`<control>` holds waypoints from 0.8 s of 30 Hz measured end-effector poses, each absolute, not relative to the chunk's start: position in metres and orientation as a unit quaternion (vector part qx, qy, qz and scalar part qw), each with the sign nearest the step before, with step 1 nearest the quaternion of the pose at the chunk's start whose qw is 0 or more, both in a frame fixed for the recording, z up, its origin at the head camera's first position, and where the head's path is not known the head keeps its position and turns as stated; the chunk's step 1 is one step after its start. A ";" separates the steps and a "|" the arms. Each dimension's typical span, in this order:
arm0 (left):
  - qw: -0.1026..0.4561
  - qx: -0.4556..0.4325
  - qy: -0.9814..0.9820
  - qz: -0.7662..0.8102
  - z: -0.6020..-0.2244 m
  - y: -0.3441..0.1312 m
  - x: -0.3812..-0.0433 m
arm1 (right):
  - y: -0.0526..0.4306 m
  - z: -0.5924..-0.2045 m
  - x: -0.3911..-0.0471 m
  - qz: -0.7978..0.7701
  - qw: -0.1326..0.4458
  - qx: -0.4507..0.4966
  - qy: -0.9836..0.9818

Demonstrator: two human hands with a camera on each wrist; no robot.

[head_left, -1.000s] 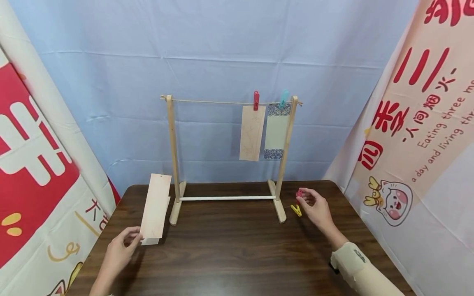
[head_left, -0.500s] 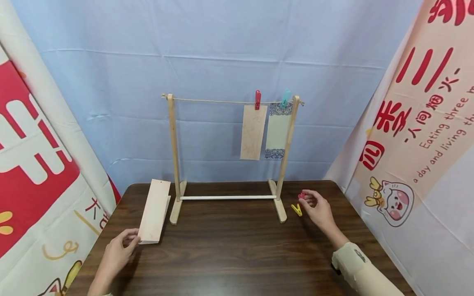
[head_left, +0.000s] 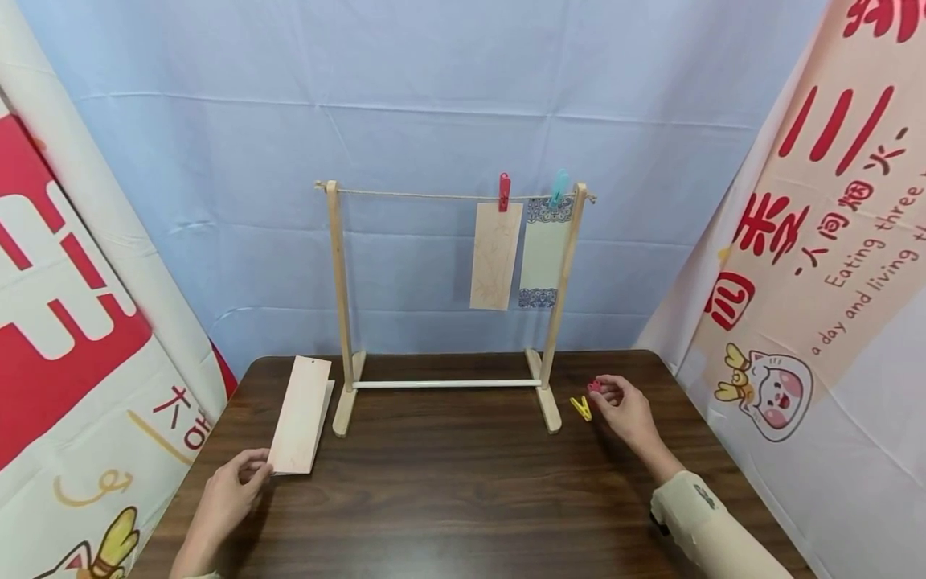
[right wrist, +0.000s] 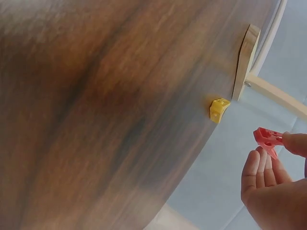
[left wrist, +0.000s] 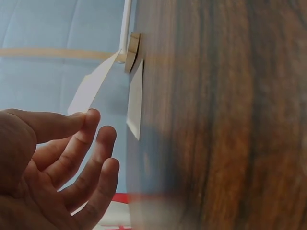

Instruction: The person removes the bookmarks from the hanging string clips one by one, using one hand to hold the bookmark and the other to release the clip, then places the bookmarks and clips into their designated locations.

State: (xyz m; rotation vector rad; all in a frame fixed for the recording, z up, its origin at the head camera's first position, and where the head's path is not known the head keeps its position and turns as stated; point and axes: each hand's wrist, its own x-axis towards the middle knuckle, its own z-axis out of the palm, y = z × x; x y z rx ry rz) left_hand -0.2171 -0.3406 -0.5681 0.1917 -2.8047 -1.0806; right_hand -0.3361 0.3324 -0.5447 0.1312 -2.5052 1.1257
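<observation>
Head view: the left grip (head_left: 230,489) pinches a punched bookmark (head_left: 298,422) at its near corner. Left wrist: light pressure should avoid creasing. Right wrist: the right grip (right wrist: 276,194) pinches a red clothespin (right wrist: 266,138), best held steady.

A hanging rack (head_left: 446,384) is set on the desk (head_left: 463,482), flanked by two cards (head_left: 299,422) at left and two clothespins (head_left: 581,409) at right.

A pale, narrow card (head_left: 300,416) with a small dark hole at its far end stretches forward from the left hand (head_left: 233,487), which pinches its near left corner, holding it aloft. A red plastic clip (right wrist: 267,137) is pinched in the right hand (right wrist: 276,191), jutting past the thumb.
</observation>
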 end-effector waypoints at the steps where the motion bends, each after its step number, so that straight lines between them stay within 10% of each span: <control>1: 0.063 0.065 -0.929 -0.358 -0.568 -0.341 -0.217 | 0.333 -0.545 -0.337 0.401 0.192 0.045 -0.895; 24: 0.039 0.069 -0.929 -0.362 -0.574 -0.344 -0.215 | 0.347 -0.561 -0.353 0.337 0.118 0.022 -0.934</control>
